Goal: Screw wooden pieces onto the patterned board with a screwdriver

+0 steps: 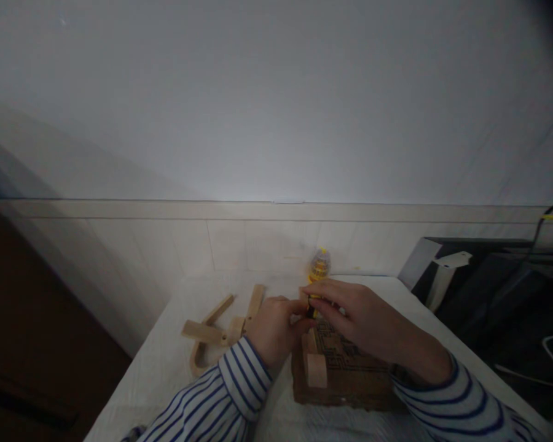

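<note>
My left hand (276,325) and my right hand (345,310) meet near the table's middle. Between their fingertips is a small black-and-yellow tool (310,309), perhaps a screwdriver handle; fingers cover much of it. Both hands are closed in a pinch on it. Just behind them stands a yellow holder with a clear domed top (320,265), which resembles a screwdriver bit case. Below my right hand lies a dark brown carved wooden board (357,383), partly hidden by that forearm. A pale wooden block (316,370) rests at the board's left side.
Several pale wooden pieces (205,332), some with holes, lie left of my left hand. A white cover (142,374) drapes the table, with a wall (258,242) behind it. Dark items and a white bracket (447,276) stand off the right edge, with a cable (540,224) above.
</note>
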### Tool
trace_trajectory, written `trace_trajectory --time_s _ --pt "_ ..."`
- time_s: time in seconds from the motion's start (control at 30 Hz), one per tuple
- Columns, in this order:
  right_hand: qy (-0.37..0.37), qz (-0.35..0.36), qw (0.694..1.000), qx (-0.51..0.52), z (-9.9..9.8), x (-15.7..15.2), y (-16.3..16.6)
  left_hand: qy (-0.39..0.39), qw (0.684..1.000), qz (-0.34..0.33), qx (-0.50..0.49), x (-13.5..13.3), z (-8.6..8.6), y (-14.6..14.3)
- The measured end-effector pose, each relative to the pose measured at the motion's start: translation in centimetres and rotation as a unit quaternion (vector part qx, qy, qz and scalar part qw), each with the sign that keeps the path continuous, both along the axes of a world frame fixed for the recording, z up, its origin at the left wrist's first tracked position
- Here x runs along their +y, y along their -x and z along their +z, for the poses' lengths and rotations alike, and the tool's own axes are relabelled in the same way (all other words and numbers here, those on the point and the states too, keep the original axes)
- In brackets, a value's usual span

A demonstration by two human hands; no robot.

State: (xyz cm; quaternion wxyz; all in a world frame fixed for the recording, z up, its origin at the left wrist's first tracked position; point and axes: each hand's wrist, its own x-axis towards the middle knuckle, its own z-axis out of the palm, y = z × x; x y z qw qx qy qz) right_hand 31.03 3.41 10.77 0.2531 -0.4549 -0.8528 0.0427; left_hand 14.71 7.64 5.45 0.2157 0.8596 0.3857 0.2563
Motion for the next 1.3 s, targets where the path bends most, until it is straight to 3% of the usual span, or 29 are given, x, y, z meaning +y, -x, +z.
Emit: trace_trajectory --time_s 0.6,1.07,1.3 --pt "0.009 -0.012 1.000 -0.004 0.33 0.03 -0.01 -0.018 0.999 -0.008 0.029 -0.45 0.58 0.18" --pt "-0.008 -0.020 1.000 -0.004 -0.02 -0.01 -0.32 -0.008 0.999 0.044 -0.004 -0.46 -0.35 -0.33" --pt "-0.028 -0.010 1.000 0.005 0.47 -0.70 -0.14 -0.009 1.000 0.011 -0.006 -0.57 -0.03 -0.23"
